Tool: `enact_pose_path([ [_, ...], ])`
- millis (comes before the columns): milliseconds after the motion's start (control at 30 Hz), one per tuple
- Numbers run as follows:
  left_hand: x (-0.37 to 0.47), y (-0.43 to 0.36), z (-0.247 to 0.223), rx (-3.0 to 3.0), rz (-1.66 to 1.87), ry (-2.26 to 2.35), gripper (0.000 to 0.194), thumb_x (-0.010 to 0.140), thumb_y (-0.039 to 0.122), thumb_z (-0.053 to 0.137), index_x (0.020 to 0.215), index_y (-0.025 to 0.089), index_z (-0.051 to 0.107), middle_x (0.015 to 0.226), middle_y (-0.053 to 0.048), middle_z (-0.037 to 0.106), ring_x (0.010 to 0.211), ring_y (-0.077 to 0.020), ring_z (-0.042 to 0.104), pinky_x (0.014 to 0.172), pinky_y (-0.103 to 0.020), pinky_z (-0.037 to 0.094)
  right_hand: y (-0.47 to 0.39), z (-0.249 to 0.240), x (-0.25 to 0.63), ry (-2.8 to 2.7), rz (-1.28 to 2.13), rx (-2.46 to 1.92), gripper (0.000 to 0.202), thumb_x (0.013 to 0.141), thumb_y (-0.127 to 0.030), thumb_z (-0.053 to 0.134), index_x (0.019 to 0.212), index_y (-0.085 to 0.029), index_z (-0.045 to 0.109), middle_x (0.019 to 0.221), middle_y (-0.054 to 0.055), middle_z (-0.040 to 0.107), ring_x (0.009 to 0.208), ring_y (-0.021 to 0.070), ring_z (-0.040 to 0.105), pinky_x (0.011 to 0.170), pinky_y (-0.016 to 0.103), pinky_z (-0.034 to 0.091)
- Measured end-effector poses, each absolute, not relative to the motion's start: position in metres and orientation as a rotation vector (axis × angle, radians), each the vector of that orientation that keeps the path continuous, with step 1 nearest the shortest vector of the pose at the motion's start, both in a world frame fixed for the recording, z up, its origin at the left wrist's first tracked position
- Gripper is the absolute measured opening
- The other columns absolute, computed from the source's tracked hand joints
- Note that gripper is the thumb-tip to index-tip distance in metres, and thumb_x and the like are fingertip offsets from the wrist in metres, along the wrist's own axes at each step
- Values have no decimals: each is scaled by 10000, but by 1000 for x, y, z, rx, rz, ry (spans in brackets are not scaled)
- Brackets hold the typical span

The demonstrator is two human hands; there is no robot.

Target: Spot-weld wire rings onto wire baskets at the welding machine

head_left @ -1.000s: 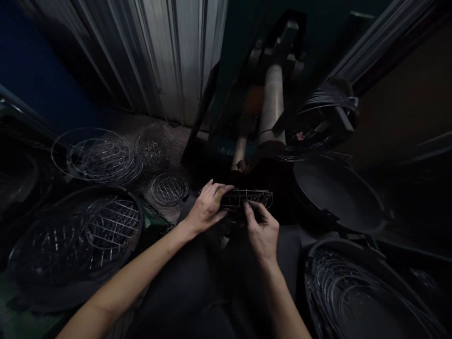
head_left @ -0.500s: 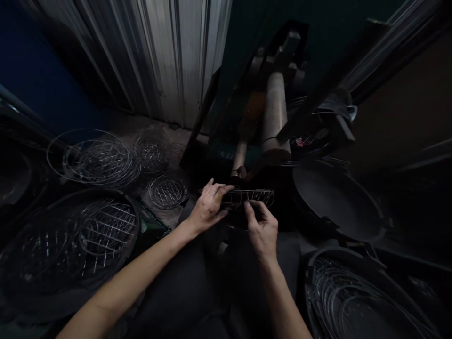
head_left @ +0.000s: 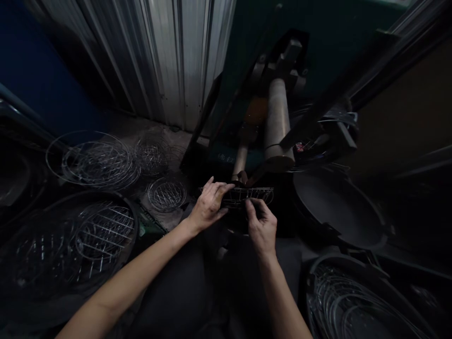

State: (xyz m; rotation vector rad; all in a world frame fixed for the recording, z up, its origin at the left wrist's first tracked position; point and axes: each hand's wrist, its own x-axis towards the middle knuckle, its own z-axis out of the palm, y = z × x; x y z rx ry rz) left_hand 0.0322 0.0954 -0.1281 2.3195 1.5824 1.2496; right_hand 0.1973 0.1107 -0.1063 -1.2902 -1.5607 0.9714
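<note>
Between my hands, below the machine's arms, is a small round wire frame [head_left: 261, 193], seen nearly edge-on. My left hand [head_left: 210, 203] grips its left side, the fingers over the top and the thumb beneath. My right hand [head_left: 261, 221] is closed, with thumb and forefinger pinched at the frame's near lower edge. Just beyond the frame are the thin lower rod [head_left: 240, 159] and the thick upper cylinder [head_left: 277, 113] of the green machine [head_left: 335, 42]. Whether the rod touches the frame is too dark to tell.
Wire rings [head_left: 102, 162] and a round grid [head_left: 167, 194] lie on the floor at left. A tub [head_left: 132, 207] of wire grids stands nearer. At right are a round dark pan [head_left: 335, 207] and a tub [head_left: 310, 278] of wire rings. A corrugated wall [head_left: 169, 61] stands behind.
The whole view has shifted slightly, with the machine lower in the picture. My hands keep nearly the same hold, and the wire frame looks slightly tilted compared with before.
</note>
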Motion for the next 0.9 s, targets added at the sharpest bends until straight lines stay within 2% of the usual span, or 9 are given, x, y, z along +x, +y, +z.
enact_pose_path([
  [333,29,105,-128,2385,1256,1591,566,764,140,567,1281,165,337,1108,-83,546,1082,-215,543,1075,-542,327,122,-112,193,-1549,930,-1256,284,831,-442,555,829,-165,617,750,6,616,711,145,550,681,243,425],
  [500,24,110,-131,2414,1225,1580,576,777,142,557,1301,188,323,1132,-84,543,1085,-223,547,1079,-589,291,120,-116,192,-1544,913,-1225,262,847,-420,543,826,-168,611,748,2,608,702,138,547,676,241,432],
  [633,22,115,-136,2451,1247,1604,551,796,151,551,1301,211,341,1135,-72,546,1091,-217,548,1103,-582,257,119,-117,184,-1481,937,-1219,256,852,-418,541,831,-171,606,721,-6,595,668,133,566,654,246,454],
  [733,23,117,-136,2417,1221,1637,558,774,165,578,1288,213,365,1141,-65,549,1094,-218,545,1108,-564,261,113,-108,184,-1488,981,-1212,290,844,-435,545,901,-166,636,812,24,648,700,149,609,683,274,493],
  [800,23,113,-132,2388,1210,1636,583,746,165,602,1281,192,373,1141,-72,551,1105,-227,536,1090,-553,293,100,-99,202,-1493,989,-1244,350,835,-442,555,1043,-174,639,936,51,671,731,163,634,706,302,514],
  [867,22,104,-126,2363,1194,1600,604,729,171,615,1281,179,372,1154,-79,549,1124,-235,524,1073,-535,323,80,-96,240,-1483,878,-1391,401,822,-445,566,1133,-197,622,1019,64,670,780,184,648,754,335,515],
  [900,22,98,-123,2351,1179,1569,607,727,178,618,1282,177,371,1162,-80,548,1130,-235,521,1070,-521,330,69,-98,267,-1470,752,-1519,392,813,-445,569,1116,-205,635,1023,67,672,816,200,647,791,351,504],
])
